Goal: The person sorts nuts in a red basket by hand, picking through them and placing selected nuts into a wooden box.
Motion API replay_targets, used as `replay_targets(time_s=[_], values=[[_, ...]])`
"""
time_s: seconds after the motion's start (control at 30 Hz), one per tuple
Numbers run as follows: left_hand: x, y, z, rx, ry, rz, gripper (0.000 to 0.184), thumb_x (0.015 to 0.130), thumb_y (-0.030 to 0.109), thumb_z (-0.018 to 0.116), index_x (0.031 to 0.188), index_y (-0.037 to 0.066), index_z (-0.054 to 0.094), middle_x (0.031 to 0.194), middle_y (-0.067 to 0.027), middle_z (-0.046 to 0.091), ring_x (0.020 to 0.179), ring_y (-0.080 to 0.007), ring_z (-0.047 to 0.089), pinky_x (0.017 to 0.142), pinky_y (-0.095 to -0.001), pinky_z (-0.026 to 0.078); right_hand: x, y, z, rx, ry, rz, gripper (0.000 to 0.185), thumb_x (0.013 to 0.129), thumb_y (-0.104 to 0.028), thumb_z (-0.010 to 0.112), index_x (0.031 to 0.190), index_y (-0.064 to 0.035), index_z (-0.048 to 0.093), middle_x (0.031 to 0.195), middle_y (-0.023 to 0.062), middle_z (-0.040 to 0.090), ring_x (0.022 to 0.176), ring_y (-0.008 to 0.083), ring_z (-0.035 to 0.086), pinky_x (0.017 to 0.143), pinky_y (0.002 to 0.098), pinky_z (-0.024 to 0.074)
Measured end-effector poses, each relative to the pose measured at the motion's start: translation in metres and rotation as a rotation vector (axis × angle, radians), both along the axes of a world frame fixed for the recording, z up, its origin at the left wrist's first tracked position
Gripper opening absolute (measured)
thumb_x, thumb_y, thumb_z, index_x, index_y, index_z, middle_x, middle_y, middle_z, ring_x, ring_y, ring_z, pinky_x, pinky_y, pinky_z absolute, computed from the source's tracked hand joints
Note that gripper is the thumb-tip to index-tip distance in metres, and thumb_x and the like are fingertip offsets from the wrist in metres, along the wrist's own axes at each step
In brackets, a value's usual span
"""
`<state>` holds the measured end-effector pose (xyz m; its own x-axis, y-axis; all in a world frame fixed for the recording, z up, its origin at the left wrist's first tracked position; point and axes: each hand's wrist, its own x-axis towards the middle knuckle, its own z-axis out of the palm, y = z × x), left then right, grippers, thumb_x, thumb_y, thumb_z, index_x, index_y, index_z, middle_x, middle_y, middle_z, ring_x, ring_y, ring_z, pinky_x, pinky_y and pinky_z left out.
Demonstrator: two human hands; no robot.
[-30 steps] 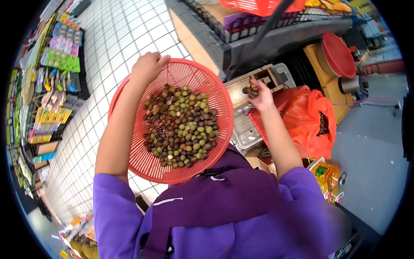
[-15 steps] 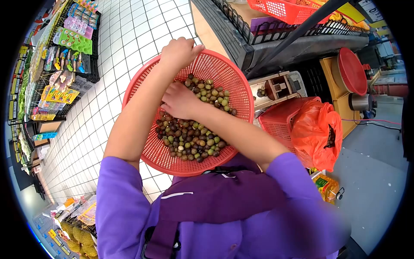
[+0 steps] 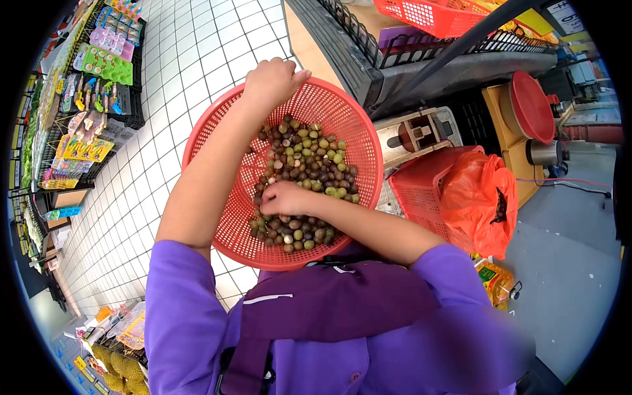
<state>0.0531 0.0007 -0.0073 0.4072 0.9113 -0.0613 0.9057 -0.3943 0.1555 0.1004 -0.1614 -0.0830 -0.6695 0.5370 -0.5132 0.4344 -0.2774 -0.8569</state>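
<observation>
A large red plastic colander basket [image 3: 214, 230] is held in front of my body. My left hand [image 3: 273, 82] is closed over its far rim, the forearm crossing above the basket's left side. Inside lies a heap of small round green and brown nut-like fruits [image 3: 316, 155], a few of them pale. My right hand [image 3: 286, 199] is down in the heap near the middle of the basket, fingers curled and pressed together. Its fingertips are partly hidden among the fruits, so what they hold cannot be made out.
To the right stand a red basket [image 3: 421, 187], an orange-red plastic bag [image 3: 477, 204] and an oil bottle [image 3: 497, 283]. A wooden-framed device [image 3: 418, 138] is behind them. A dark display stand [image 3: 368, 82] borders the far side. Goods racks [image 3: 99, 99] line the left, across white floor tiles.
My right hand has moved from the upper left of the heap down toward my body. The fruits there are uncovered and shifted. My left hand stays on the rim.
</observation>
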Motion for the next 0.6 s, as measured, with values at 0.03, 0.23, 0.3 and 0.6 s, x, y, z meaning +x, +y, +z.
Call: replay_targets(time_s=[0.03,0.23,0.3,0.6], values=[[0.001,-0.001,0.001,-0.003,0.001,-0.004,0.052,0.086,0.049,0.041,0.071,0.003,0.058,0.068,-0.0114,0.058,0.067,-0.0255,0.058,0.059,-0.0393,0.048,0.003,0.000,-0.002,-0.258,0.154,-0.194,0.025,0.075,-0.026,0.059,0.083,-0.0018,0.061,0.071,0.0066,0.060,0.064,0.0141,0.057,0.054,0.0276,0.0458],[0.004,-0.001,0.004,0.024,-0.018,-0.017,0.051,0.086,0.048,0.042,0.073,0.002,0.060,0.069,-0.0123,0.058,0.067,-0.0260,0.058,0.059,-0.0399,0.047,0.045,0.005,0.015,-0.897,0.748,-0.575,0.038,0.091,-0.034,0.038,0.110,-0.0030,0.051,0.101,0.0152,0.057,0.091,0.0255,0.059,0.077,0.0378,0.0517],[0.004,0.000,0.007,-0.092,0.044,0.003,0.045,0.086,0.046,0.043,0.091,0.005,0.062,0.089,-0.0134,0.060,0.085,-0.0282,0.058,0.068,-0.0416,0.049,0.057,0.001,0.021,-0.929,0.818,-0.642,0.040,0.091,-0.034,0.038,0.112,-0.0017,0.049,0.104,0.0173,0.057,0.093,0.0272,0.059,0.077,0.0382,0.0514],[-0.010,0.002,0.005,-0.094,0.012,0.010,0.048,0.085,0.047,0.043,0.084,0.003,0.063,0.083,-0.0154,0.060,0.081,-0.0303,0.058,0.067,-0.0415,0.048,0.144,-0.014,0.052,-0.602,0.938,-1.039,0.038,0.089,-0.035,0.042,0.104,-0.0025,0.055,0.098,0.0159,0.060,0.088,0.0228,0.060,0.075,0.0346,0.0509]])
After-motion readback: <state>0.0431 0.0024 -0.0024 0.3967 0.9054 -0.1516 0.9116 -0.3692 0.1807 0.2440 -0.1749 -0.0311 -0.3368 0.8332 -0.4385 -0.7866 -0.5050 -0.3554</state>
